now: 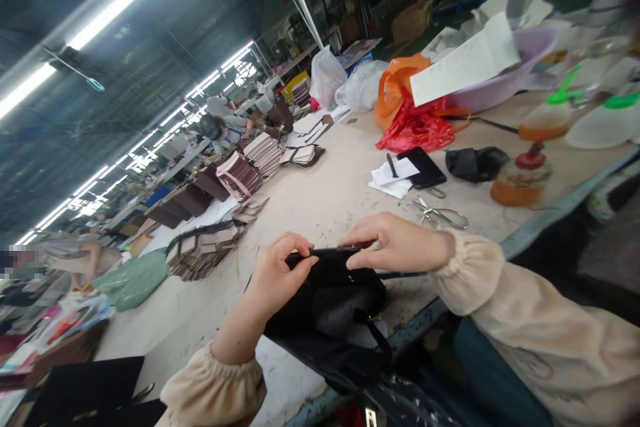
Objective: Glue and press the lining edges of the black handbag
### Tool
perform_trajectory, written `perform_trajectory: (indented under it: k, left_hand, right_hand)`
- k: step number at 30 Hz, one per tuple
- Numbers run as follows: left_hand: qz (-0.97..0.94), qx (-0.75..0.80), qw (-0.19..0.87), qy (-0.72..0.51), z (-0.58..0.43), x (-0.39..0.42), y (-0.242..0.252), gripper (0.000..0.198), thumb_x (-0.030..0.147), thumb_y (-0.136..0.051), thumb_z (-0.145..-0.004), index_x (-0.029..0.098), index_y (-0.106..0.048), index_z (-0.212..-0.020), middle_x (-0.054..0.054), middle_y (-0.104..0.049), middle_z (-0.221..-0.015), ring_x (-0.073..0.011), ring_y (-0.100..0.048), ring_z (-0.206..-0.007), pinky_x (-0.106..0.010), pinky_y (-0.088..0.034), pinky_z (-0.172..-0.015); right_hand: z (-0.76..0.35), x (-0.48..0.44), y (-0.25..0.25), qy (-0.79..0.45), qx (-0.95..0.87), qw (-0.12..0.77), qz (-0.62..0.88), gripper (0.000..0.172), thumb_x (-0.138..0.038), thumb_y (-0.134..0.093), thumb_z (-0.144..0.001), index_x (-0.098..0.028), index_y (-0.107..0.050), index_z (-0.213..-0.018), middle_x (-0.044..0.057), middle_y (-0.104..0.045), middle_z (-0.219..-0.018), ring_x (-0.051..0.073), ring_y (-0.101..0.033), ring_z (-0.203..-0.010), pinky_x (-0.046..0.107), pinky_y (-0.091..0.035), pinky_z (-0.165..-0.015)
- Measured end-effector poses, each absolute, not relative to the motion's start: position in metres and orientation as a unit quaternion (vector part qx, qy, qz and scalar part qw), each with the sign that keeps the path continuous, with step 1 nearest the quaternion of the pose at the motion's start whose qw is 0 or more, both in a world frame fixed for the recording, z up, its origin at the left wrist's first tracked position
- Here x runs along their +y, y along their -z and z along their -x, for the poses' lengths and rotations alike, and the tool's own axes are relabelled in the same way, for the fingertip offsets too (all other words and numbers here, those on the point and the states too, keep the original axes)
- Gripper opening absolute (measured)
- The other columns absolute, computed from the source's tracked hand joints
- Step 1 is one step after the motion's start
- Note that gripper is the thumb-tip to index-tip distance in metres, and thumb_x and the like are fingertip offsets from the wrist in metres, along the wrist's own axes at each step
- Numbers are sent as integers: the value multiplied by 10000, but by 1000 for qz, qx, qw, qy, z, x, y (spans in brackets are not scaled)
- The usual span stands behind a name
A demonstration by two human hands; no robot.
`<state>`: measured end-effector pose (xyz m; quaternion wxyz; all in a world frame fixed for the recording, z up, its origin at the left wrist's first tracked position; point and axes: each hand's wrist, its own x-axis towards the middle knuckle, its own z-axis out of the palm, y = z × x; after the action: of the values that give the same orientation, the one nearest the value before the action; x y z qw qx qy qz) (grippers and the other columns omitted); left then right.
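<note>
A black bag (325,307) leans over the near edge of the worktable, its dark inside facing me and a strap with a small metal fitting hanging at its right. My left hand (283,270) pinches the bag's upper edge between thumb and fingers. A short way to the right, my right hand (387,243) grips the same edge, thumb on the near side. The edge runs straight between both hands. Beyond my right wrist lie metal scissors (440,215), apart from the hand.
Stacks of brown and pink pieces (240,173) line the table's far left side. A black phone (423,168) with papers, a red bag (420,123), a purple basin (493,90) and glue bottles (525,177) stand right. People work farther along the left.
</note>
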<state>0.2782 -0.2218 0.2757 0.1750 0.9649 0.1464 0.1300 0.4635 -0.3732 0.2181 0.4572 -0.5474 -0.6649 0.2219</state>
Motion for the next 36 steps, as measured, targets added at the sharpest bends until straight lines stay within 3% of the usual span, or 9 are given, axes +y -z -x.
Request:
perform_trajectory:
  k: [6,10,15,19,23,29,36]
  left_hand:
    - [-972,161,170,16,-271,-232,-301,155,259,-622,-794,204,-602,-937,-1,-672,-871,-156,-610,-807,-284,-460,-743]
    - [-965,138,216,47,-279,-241,-312,195,317,-557,-852,198,-645,-977,-13,-684,-941,-151,-606,-872,-258,-445,-787]
    - [-942,162,288,58,-300,-238,-299,290,364,-495,-881,157,-697,-904,-26,-690,-843,-139,-590,-773,-230,-433,-699]
    - [-933,173,307,74,-313,-234,-287,344,449,-544,-835,140,-687,-783,-1,-613,-682,-117,-510,-646,-219,-376,-580]
    - [-918,157,353,93,-323,-233,-282,334,453,-587,-798,137,-641,-707,28,-528,-614,-93,-446,-600,-211,-344,-562]
    - [-897,159,396,116,-325,-234,-288,270,359,-586,-788,124,-590,-654,37,-465,-593,-82,-398,-587,-211,-306,-544]
    - [-878,154,430,142,-323,-232,-293,233,317,-567,-766,97,-638,-737,-8,-558,-687,-111,-470,-659,-232,-360,-613]
  right_hand:
    - [-454,-373,-214,-203,-687,446,537,252,-262,-607,-826,-145,-711,-1023,40,-710,-858,136,-628,-761,227,-455,-711]
    - [-452,-372,-210,-199,-681,463,532,209,-255,-592,-838,-132,-726,-943,44,-703,-815,129,-627,-738,217,-451,-691]
    - [-449,-367,-207,-164,-690,460,535,190,-248,-571,-856,-138,-721,-890,40,-687,-780,121,-617,-716,215,-436,-675]
    - [-446,-366,-209,-123,-682,428,581,221,-280,-561,-846,-135,-697,-749,32,-658,-688,115,-589,-638,219,-411,-617]
    - [-442,-366,-212,-109,-675,391,617,192,-233,-551,-809,-129,-688,-725,46,-672,-711,122,-602,-654,221,-408,-622]
    - [-442,-366,-213,-110,-685,379,613,222,-258,-544,-831,-131,-683,-715,51,-682,-738,122,-611,-673,220,-412,-638]
    - [-442,-369,-211,-116,-686,385,607,230,-284,-548,-854,-135,-694,-757,54,-682,-764,128,-622,-709,220,-423,-657]
